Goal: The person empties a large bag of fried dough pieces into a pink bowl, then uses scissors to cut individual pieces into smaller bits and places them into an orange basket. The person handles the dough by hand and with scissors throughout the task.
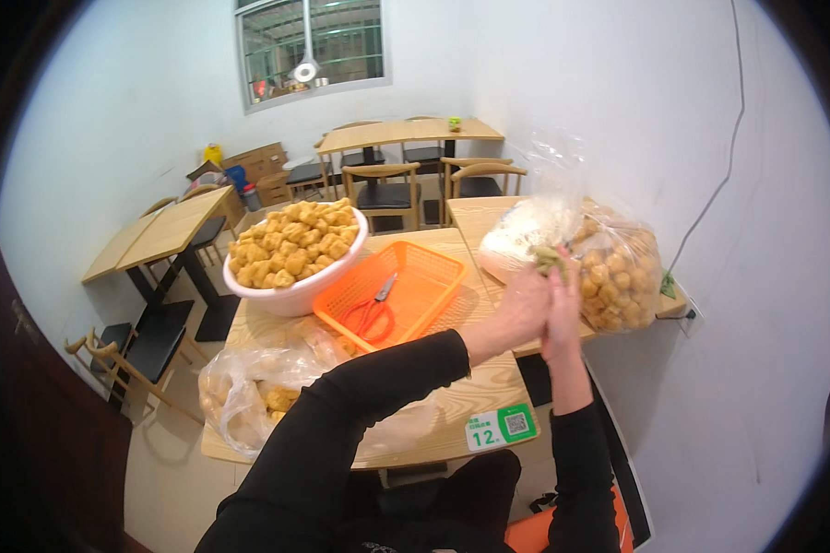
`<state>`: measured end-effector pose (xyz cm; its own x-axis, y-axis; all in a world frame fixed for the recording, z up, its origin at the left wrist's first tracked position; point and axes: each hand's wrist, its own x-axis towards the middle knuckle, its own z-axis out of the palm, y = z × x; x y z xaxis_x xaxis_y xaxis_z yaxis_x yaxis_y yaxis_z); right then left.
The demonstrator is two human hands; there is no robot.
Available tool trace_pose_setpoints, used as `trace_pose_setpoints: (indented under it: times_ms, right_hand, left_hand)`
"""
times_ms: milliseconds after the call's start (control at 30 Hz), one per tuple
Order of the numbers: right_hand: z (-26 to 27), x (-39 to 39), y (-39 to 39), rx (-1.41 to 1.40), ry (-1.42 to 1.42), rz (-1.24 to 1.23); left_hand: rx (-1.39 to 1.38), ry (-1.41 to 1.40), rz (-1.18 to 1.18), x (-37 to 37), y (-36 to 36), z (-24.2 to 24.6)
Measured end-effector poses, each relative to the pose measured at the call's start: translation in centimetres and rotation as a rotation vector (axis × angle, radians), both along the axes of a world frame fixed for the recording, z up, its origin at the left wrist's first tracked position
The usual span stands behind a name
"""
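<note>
My left hand [515, 311] and my right hand [560, 311] are pressed together above the right side of the wooden table. A crumpled olive-green cloth [548, 260] sticks out between them at the far end; the rest of it is hidden by my fingers. Just beyond the hands stands a clear plastic bag of whitish contents [529, 225]. Beside it, to the right, is a clear bag full of round golden fried pieces [615, 276]. To the left lies an orange plastic basket [425, 304], with red-handled scissors [373, 311] inside.
A white basin [297, 304] heaped with golden fried tofu-like cubes [294, 242] stands at the table's left. In front of it lies an open plastic bag [249, 394] of similar pieces. A code card [501, 427] is at the near edge. A wall [719, 332] rises at right.
</note>
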<state>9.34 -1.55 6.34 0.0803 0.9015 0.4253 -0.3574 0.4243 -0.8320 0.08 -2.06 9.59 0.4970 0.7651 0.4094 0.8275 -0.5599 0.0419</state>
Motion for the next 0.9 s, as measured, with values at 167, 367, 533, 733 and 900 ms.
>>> trace_pose_setpoints:
  times_ms: [167, 367, 533, 733, 900]
  right_hand:
    - [2.9, 3.4, 0.8, -0.062, 0.142, 0.106]
    - [-0.6, -1.1, -0.7, 0.714, -0.957, -0.428]
    - [-0.1, 1.1, 3.8, 0.169, -0.55, -0.266]
    - [-0.3, 3.2, 4.2, -0.362, 0.337, 0.824]
    - [-0.8, -0.3, 1.4, -0.317, -0.201, 0.058]
  left_hand:
    - [-0.507, -0.646, -0.19, -1.3, -0.9, -0.8]
    - [-1.103, -1.788, -0.499, -0.8, 2.4, -2.3]
    - [-1.391, -1.67, -0.477, -0.7, -1.7, -1.7]
    - [-1.354, -1.979, -0.226, -0.5, 0.4, -0.6]
    - [-0.774, -1.386, 0.081, -1.0, 2.2, -2.2]
